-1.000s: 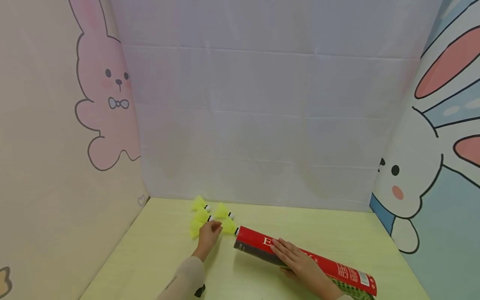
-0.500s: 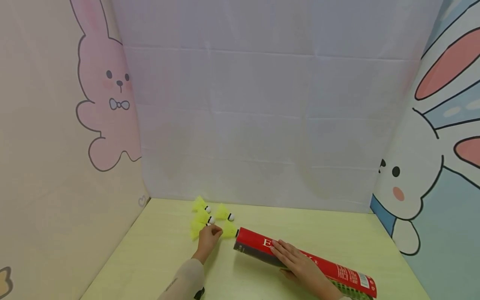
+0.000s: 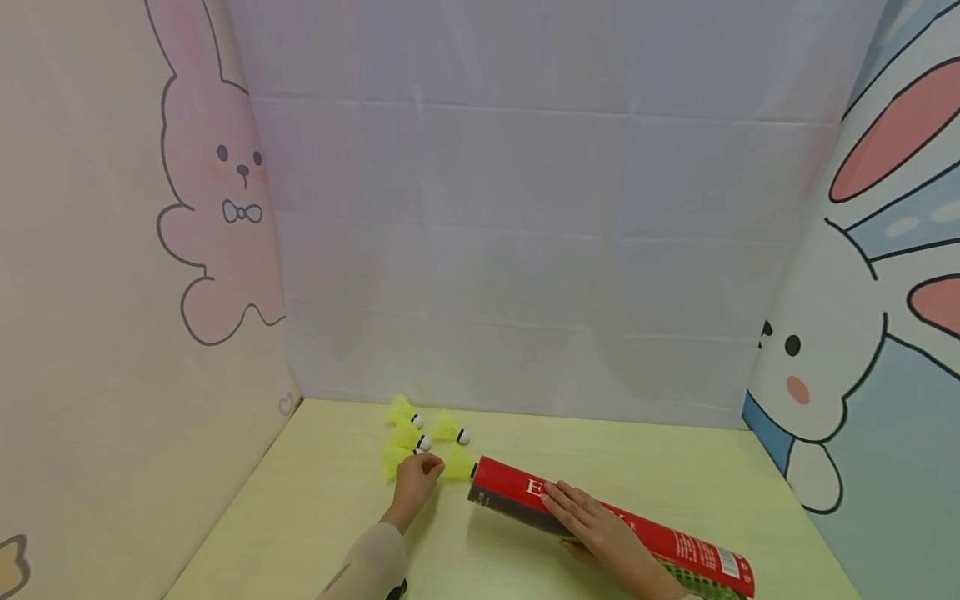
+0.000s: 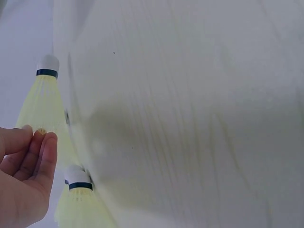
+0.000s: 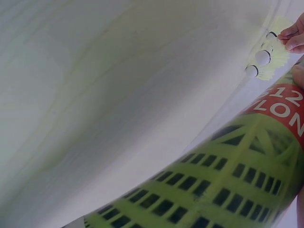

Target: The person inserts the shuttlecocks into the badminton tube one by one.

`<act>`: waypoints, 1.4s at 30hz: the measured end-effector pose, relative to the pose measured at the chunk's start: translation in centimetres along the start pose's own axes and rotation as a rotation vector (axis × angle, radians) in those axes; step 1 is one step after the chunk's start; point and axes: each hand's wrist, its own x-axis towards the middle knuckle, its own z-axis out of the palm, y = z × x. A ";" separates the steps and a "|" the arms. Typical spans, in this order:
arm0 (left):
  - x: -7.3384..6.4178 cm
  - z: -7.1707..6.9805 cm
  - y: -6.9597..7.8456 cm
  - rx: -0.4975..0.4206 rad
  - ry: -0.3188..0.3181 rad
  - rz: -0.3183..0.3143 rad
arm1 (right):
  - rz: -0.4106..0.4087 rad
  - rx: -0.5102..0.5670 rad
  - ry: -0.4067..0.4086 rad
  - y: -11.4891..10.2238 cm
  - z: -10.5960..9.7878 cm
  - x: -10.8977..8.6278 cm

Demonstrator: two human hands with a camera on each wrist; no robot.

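My left hand [image 3: 414, 483] pinches the skirt of a yellow shuttlecock [image 3: 457, 462] between thumb and fingers. Its black-banded end points right at the mouth of a red and dark-grey shuttlecock tube [image 3: 517, 485]; the cork is hidden, inside or behind the rim. Across the tube's middle lies my right hand [image 3: 600, 533], gripping it from above with digits showing below. The tube slants, its left end raised off the table. In the left wrist view, a shuttlecock [image 4: 42, 99] shows beyond my fingertips. More shuttlecocks [image 3: 448, 427] lie behind my left hand.
Several yellow shuttlecocks [image 3: 410, 433] are grouped at the table's back left, corks to the right. The pale yellow table [image 3: 300, 517] meets a white cloth backdrop [image 3: 510, 250]. Side walls carry rabbit drawings [image 3: 206, 167].
My left hand and the pinched shuttlecock have shifted slightly down in the head view. The white cork seen a second ago at the tube's mouth is hidden now. The right hand and tube stay put.
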 end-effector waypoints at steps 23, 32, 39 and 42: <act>-0.5 -3.7 2.0 -0.100 0.072 0.042 | 0.015 0.005 -0.012 0.3 -0.1 -0.4; -1.3 -5.0 3.2 -0.135 0.066 0.047 | 0.027 0.018 0.000 0.5 -0.1 -0.2; -2.2 -5.5 4.6 -0.159 0.024 0.041 | 0.024 0.016 -0.009 0.7 0.1 -0.2; -2.5 -5.4 5.0 -0.170 0.010 0.052 | 0.027 0.012 -0.017 0.7 0.2 -0.2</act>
